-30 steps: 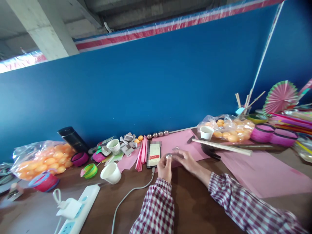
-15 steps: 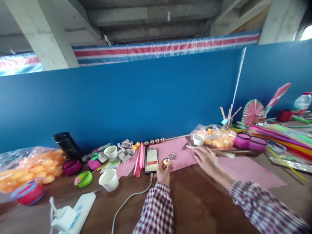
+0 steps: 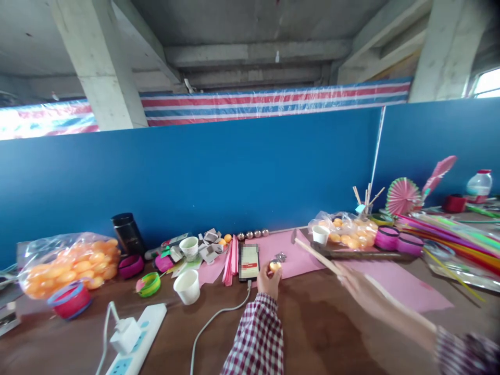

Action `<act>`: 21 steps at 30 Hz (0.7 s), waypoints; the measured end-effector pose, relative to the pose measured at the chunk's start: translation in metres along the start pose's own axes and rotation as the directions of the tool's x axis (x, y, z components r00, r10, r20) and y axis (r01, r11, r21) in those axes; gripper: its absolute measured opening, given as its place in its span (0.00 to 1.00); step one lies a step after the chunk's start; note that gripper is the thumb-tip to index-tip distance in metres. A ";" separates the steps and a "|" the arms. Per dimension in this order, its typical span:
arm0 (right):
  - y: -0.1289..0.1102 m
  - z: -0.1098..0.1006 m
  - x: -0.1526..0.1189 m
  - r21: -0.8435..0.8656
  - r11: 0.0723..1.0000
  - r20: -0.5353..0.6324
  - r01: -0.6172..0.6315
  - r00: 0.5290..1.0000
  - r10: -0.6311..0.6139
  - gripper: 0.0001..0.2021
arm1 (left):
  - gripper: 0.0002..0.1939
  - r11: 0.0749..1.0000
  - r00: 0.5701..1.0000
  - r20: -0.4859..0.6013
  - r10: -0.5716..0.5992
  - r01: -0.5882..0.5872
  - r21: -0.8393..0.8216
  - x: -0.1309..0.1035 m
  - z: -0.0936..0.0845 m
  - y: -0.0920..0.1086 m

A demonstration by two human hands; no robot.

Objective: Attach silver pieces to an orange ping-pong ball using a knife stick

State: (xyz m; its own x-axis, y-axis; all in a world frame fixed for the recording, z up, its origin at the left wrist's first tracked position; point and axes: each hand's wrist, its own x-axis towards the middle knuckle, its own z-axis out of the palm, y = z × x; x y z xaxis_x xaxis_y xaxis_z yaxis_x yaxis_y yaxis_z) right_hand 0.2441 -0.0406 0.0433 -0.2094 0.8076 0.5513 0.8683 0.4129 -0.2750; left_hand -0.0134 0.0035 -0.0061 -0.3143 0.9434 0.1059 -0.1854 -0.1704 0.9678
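My left hand (image 3: 269,280) is closed, pinching a small orange ball (image 3: 275,266) between thumb and fingers just above the table. A little pile of shiny metal pieces (image 3: 280,257) lies right behind it on a pink sheet (image 3: 304,255). My right hand (image 3: 363,286), blurred by motion, is wrapped round the wooden handle of a hammer (image 3: 318,256). The hammer's head points away to the left, over the pink sheet. Beside my left hand lies a phone (image 3: 249,263) with a charging cable attached.
Several steel balls (image 3: 252,235) line the foot of the blue partition (image 3: 242,177). White paper cups (image 3: 186,286), a power strip (image 3: 140,338) and a bag of orange balls (image 3: 74,265) are on the left. A second bag (image 3: 351,232), a dark bar (image 3: 363,255) and coloured sticks (image 3: 449,234) lie right.
My right hand has taken hold of the hammer and drawn back to the right, its head swinging nearer. My left hand keeps its ball. The whole view has shifted slightly.
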 end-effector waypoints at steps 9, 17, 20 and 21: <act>-0.057 -0.004 -0.052 0.158 0.981 0.135 0.110 0.982 -0.132 0.22 | 0.21 0.996 0.995 0.064 0.081 -0.083 0.033 -0.003 -0.001 0.000; -0.066 -0.002 -0.048 0.117 0.987 0.101 0.113 0.987 -0.125 0.24 | 0.20 0.992 0.992 0.068 0.111 -0.114 0.049 -0.004 -0.002 0.004; -0.069 -0.001 -0.047 0.115 0.987 0.099 0.113 0.987 -0.124 0.24 | 0.19 0.992 0.992 0.064 0.107 -0.111 0.054 -0.005 -0.001 0.005; -0.070 0.000 -0.047 0.116 0.988 0.086 0.103 0.990 -0.114 0.24 | 0.19 0.992 0.992 0.064 0.107 -0.110 0.054 -0.005 -0.001 0.006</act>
State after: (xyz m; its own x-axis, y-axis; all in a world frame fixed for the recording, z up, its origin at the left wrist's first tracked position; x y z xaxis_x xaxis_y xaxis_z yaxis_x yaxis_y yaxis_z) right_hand 0.1933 -0.1077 0.0370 -0.3448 0.7888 0.5089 0.7840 0.5401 -0.3061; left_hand -0.0141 -0.0028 -0.0014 -0.2721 0.9361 0.2228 -0.0994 -0.2577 0.9611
